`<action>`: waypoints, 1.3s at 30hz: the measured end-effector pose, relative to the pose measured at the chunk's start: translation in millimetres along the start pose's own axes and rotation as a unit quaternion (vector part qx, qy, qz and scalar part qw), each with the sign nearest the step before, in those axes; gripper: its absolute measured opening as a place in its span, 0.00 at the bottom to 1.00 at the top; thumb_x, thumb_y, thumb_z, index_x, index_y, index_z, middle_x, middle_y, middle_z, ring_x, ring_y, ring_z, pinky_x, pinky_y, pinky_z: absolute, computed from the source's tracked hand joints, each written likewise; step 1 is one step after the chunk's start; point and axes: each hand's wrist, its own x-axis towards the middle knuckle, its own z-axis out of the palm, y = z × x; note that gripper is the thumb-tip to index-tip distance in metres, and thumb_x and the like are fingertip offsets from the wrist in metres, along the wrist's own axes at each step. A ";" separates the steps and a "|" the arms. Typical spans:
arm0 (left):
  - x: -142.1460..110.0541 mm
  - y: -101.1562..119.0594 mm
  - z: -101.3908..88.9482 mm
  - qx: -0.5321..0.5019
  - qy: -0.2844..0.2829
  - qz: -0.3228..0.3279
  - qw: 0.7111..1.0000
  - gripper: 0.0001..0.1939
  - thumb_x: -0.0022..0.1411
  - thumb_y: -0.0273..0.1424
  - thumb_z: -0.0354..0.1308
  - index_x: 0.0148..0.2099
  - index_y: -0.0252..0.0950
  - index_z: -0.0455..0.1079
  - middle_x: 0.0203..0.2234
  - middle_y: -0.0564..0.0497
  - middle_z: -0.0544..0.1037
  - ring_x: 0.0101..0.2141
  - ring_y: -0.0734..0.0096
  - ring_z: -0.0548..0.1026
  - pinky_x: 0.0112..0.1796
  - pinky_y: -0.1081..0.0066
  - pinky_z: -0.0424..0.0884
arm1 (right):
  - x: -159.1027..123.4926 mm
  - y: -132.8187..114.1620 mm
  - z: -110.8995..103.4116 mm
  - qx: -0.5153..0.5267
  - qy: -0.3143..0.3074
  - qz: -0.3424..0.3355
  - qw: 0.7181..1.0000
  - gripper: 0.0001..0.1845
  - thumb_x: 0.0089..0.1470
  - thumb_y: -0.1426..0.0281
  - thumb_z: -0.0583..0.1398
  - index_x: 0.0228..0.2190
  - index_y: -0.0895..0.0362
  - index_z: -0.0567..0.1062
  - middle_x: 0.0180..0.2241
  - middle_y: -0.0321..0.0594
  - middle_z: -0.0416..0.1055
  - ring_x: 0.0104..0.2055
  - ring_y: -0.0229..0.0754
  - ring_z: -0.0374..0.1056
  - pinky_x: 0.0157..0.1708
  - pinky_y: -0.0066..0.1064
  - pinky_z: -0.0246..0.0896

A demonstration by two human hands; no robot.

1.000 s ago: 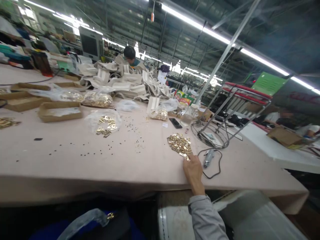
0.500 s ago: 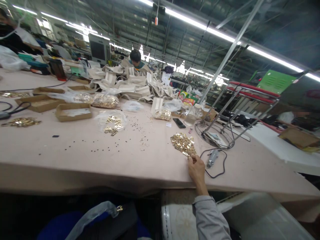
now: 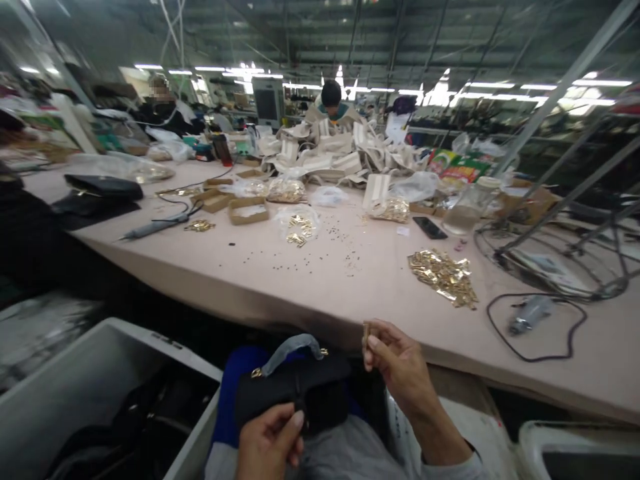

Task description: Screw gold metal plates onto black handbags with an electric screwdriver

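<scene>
Across my lap rests a black handbag [image 3: 260, 393] with a wrapped grey top handle [image 3: 290, 353] and gold rings at its ends. My left hand [image 3: 270, 443] is closed, thumb and fingers pinching a narrow black strap at the bag's front. Between the thumb and fingers of my right hand [image 3: 403, 367] stands a small gold metal fitting [image 3: 367, 333], held upright just off the table's front edge, to the right of the bag. A heap of similar gold fittings [image 3: 445, 277] lies on the table beyond that hand.
A corded grey tool [image 3: 530, 313] lies right of the heap, near a phone [image 3: 429, 227] and glass jar [image 3: 470, 207]. Small black bits dot the pink table [image 3: 240, 293]. A grey bin [image 3: 115, 333] stands at my left. A person [image 3: 331, 100] sits behind piled pale pieces.
My right hand has come from the heap back toward the bag, carrying a gold fitting. My left hand has come into view at the bag. The view has turned left and down.
</scene>
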 end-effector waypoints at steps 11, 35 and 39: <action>8.3 -2.2 -1.8 -0.039 -0.036 0.023 0.998 0.19 0.49 0.41 0.73 0.34 0.28 0.81 0.17 0.49 0.75 0.18 0.75 0.69 0.22 0.75 0.64 | -18.6 25.2 23.8 -0.160 -0.126 0.047 0.978 0.15 0.61 0.59 0.66 0.43 0.57 0.82 0.29 0.40 0.73 0.29 0.39 0.70 0.31 0.32 0.69; 4.9 -13.4 -22.8 -0.073 -0.136 0.039 0.987 0.13 0.53 0.26 0.64 0.40 0.28 0.84 0.27 0.45 0.82 0.24 0.73 0.75 0.28 0.74 0.71 | -32.5 38.1 73.7 -0.469 -0.349 -0.139 0.799 0.13 0.60 0.82 0.56 0.35 0.56 0.78 0.33 0.40 0.73 0.35 0.40 0.70 0.38 0.30 0.63; 4.5 -14.7 -25.0 -0.083 -0.147 0.035 0.985 0.14 0.53 0.26 0.64 0.42 0.28 0.84 0.27 0.45 0.82 0.24 0.73 0.75 0.28 0.74 0.71 | -37.6 43.0 75.7 -0.473 -0.342 -0.161 0.796 0.13 0.61 0.82 0.55 0.36 0.57 0.77 0.34 0.42 0.72 0.35 0.40 0.69 0.37 0.31 0.62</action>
